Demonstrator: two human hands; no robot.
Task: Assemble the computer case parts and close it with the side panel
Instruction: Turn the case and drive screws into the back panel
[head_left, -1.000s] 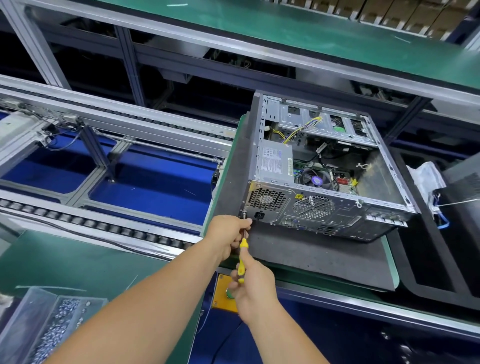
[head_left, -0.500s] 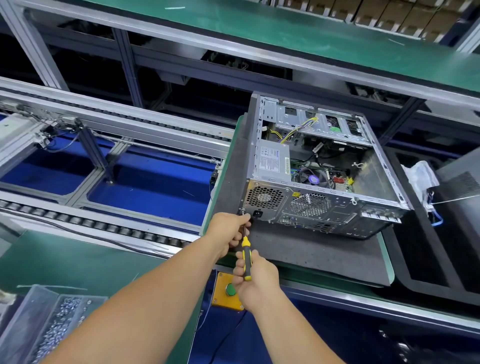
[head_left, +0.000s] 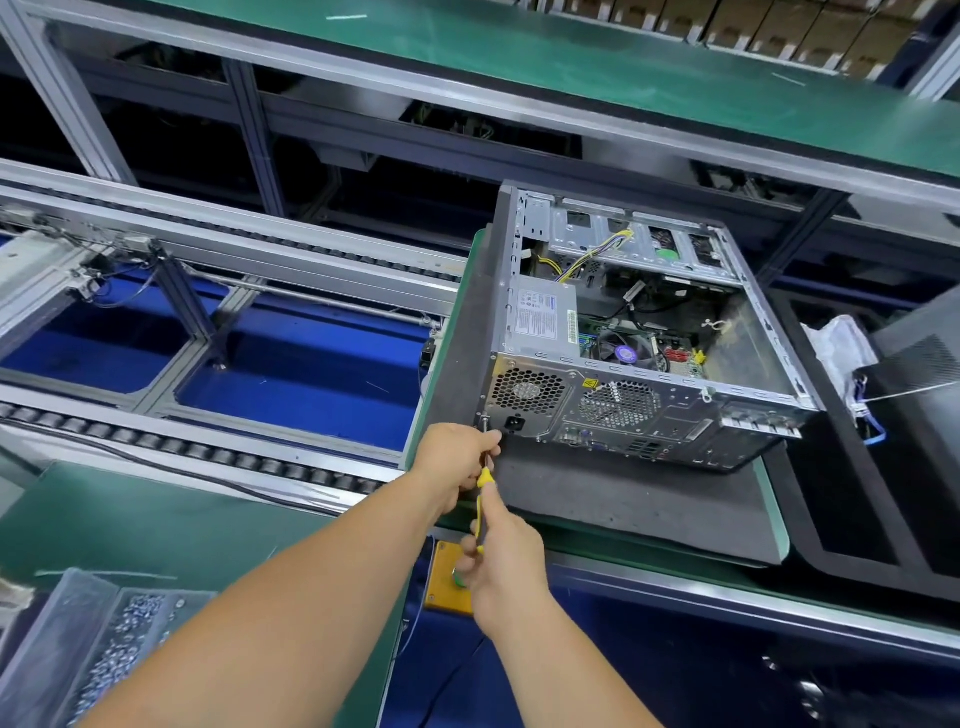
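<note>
Computer case, silver-grey metal tower (head_left: 639, 332), lies on its side on a dark grey foam mat (head_left: 623, 499) on a green-edged pallet (head_left: 771, 514), open side up, rear panel facing the camera. Inside: grey boxy power supply with white label (head_left: 543, 317) at left, round black CPU fan with purple centre (head_left: 626, 353), yellow and black cable bundle (head_left: 597, 254) near the drive bays. Rear panel shows two honeycomb vent grilles and a black power socket (head_left: 514, 423).

Left hand (head_left: 457, 460) sits at the lower left rear corner of the case, fingers curled around the metal shaft of the yellow-and-black-handled screwdriver (head_left: 483, 499), near its tip. Tip reaches the case's rear edge just left of the power socket; exact contact with a screw too small to tell. Right hand (head_left: 501, 561) is below, nearer the camera, fingers and thumb wrapped around the screwdriver handle.

Yellow box with green round button (head_left: 444, 579) is on the bench front, partly hidden behind the right hand. Clear plastic bin of small silver screws (head_left: 104, 654) sits at bottom left on the green bench top (head_left: 130, 525). Roller conveyor with aluminium rails (head_left: 208, 447) runs at left over a blue floor. White crumpled plastic bag (head_left: 836, 348) lies right of the case, beside a black mesh-fronted case (head_left: 919, 395) at the right edge.
</note>
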